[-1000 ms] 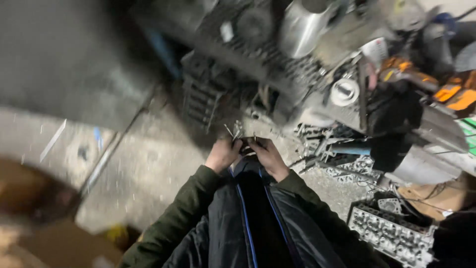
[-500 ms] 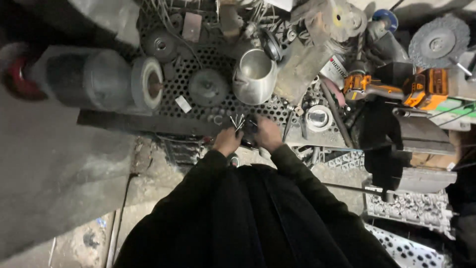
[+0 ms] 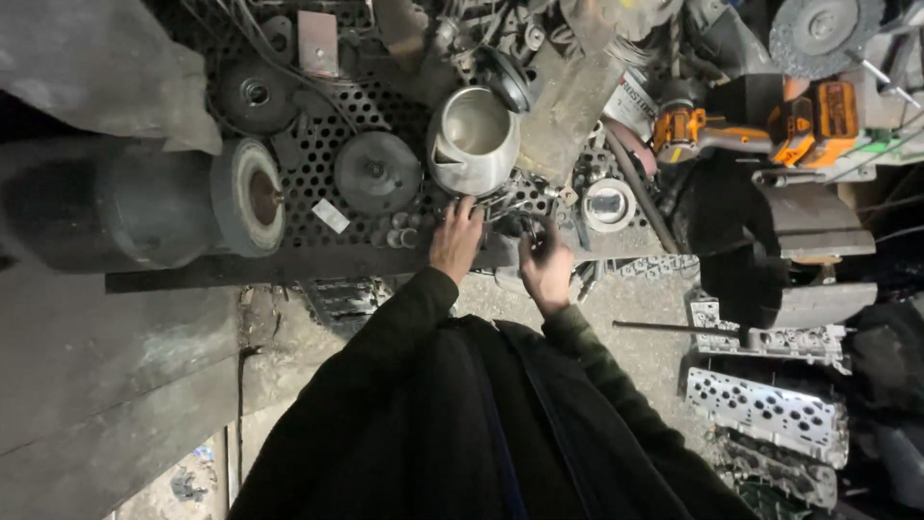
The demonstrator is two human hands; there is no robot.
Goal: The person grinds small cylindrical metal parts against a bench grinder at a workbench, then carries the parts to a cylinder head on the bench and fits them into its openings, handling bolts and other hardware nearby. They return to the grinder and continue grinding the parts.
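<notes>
- The left hand lies flat, fingers spread, on the dark perforated metal counter, its fingertips at the foot of the dented silver metal kettle just beyond it.
- The right hand is curled loosely, fingers bent over the counter's near edge; whether it pinches anything I cannot tell, as the spot is dark.
- Between the hands and a little beyond them lies a small bundle of thin grey metal rods, touching or nearly touching the left fingertips.
- Judging by this, the rods have reached the counter, but neither hand visibly grips them, so the sorting or placing looks only begun.
- Left of the left hand sit a round dark metal disc and a grey grinding wheel on its motor.
- Right of the right hand are a small round tin and, farther off, an orange and black cordless drill.
- Below and to the right, pale perforated cylinder heads lie on the floor.
</notes>
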